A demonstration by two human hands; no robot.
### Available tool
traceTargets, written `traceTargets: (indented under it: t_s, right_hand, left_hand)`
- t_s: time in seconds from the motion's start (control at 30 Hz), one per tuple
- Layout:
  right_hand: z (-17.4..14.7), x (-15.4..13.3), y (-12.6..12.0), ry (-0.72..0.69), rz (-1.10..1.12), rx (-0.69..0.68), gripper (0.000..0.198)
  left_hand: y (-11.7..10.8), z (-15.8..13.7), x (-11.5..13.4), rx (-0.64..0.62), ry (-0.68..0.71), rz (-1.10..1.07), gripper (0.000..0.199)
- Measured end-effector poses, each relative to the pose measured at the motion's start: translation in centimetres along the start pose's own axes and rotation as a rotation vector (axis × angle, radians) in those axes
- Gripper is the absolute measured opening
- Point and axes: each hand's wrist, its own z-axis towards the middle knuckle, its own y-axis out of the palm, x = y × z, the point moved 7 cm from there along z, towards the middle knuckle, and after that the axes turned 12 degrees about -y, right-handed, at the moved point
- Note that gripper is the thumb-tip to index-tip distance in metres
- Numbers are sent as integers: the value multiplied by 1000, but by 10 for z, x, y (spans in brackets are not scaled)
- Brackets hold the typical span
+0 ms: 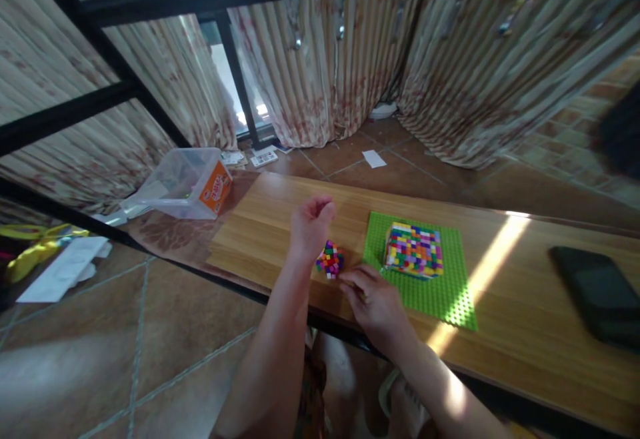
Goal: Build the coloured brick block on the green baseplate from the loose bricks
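A small heap of loose multicoloured toy bricks (331,259) lies on the wooden table between my hands. Just beyond and left of it, my left hand (311,227) is raised with its fingers curled in; whatever they hold, if anything, is hidden. My right hand (376,302) rests low at the heap's near right side, thumb and fingertips brought together close to the bricks. Anything pinched there is too small to name. To the right, a rectangular block built of many coloured bricks (415,250) stands on a green studded baseplate (440,302).
A clear plastic box (175,207) with an orange label stands past the table's left end. A dark phone-like slab (597,295) lies at the right of the wooden table (265,225). Black metal bars (115,95) and curtains (310,72) rise behind; paper (374,159) lies on the tiled floor.
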Motion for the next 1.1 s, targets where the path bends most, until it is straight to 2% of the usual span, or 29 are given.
traceTargets:
  t_s: [0.2, 0.4, 0.53, 0.67, 0.8, 0.93, 1.0, 1.1]
  right_hand:
    - [7, 6, 20, 11, -130, -64, 19]
    - [11, 6, 25, -15, -196, -84, 21]
    - [13, 0, 19, -45, -167, -30, 21]
    - [11, -11, -10, -65, -108, 79, 17]
    - [-3, -8, -66, -16, -170, 246, 14]
    - [-27, 15, -124, 86, -266, 459, 11]
    - [-36, 27, -137, 130, -335, 483, 11]
    - [-42, 38, -140, 152, -370, 458, 12]
  left_hand:
    - [-2, 1, 0, -15, 27, -17, 16]
    - [-1, 3, -1, -17, 39, 32, 18]
    - [-1, 2, -1, -17, 47, 78, 19]
    - [0, 0, -1, -19, 63, 195, 20]
    - [11, -6, -1, -84, 79, 344, 19]
    - [23, -12, -1, -126, 101, 453, 19]
    - [28, -14, -2, -139, 98, 486, 18]
    - [35, -15, -2, -156, 101, 532, 18]
